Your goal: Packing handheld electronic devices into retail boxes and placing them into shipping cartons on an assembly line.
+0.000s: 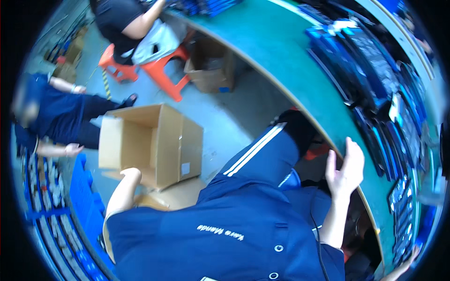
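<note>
My left hand (pixel 131 175) is at the lower edge of an open cardboard box (pixel 180 147), next to a bottom flap. Blur hides its fingers, and I cannot tell whether it touches the box. The box lies on its side with its opening towards the left, and a small white label is on its wall. My right hand (pixel 348 168) is raised over the edge of the green table (pixel 276 51), thumb and fingers apart, nothing in it. Beyond that hand, dark flat pieces in shiny blue-black wrapping (pixel 356 70) lie in stacks on the table.
A person in dark clothes (pixel 56 110) stands at the left. Another person (pixel 124 23) sits on an orange stool (pixel 164 70) at the far side. A second cardboard box (pixel 211 70) is under the table. Blue plastic pallet (pixel 84 187) and racks of parts (pixel 47 187) line the left.
</note>
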{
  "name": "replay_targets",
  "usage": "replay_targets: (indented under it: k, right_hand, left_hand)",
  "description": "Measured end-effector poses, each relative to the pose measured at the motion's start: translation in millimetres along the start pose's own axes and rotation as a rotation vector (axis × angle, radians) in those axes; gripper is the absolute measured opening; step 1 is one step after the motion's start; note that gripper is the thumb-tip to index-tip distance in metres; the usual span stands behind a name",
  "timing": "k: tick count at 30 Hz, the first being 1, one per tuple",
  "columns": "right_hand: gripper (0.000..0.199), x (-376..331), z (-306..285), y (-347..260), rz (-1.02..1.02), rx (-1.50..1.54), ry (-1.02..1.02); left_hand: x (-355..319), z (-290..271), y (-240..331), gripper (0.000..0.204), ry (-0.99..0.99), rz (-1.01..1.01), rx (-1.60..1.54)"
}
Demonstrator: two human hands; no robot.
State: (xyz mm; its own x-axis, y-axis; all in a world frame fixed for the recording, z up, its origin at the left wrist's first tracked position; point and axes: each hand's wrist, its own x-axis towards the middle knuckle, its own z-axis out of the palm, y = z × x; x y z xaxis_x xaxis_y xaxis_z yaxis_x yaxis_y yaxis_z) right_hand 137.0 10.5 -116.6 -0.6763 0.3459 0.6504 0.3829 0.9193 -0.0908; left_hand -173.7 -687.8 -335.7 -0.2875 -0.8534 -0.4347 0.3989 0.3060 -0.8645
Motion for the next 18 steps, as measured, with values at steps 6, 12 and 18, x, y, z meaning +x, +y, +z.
replay_targets:
  k: [6, 12, 18]
  right_hand:
    - [0.037, 13, -21, -2, 0.049, 0.266, -0.052]
    - [0.026, -4, -71, 51, 0.156, 0.088, 0.214]
    - [0.023, -42, -132, 142, 0.639, -0.289, 0.331]
  left_hand:
    - [-498, -62, -69, 0.034, 0.695, 1.835, 0.215]
    - [-733, -54, -37, 0.032, 2.416, 2.172, 0.113]
    - [-846, -60, 14, 0.052, 2.830, 1.800, -0.077]
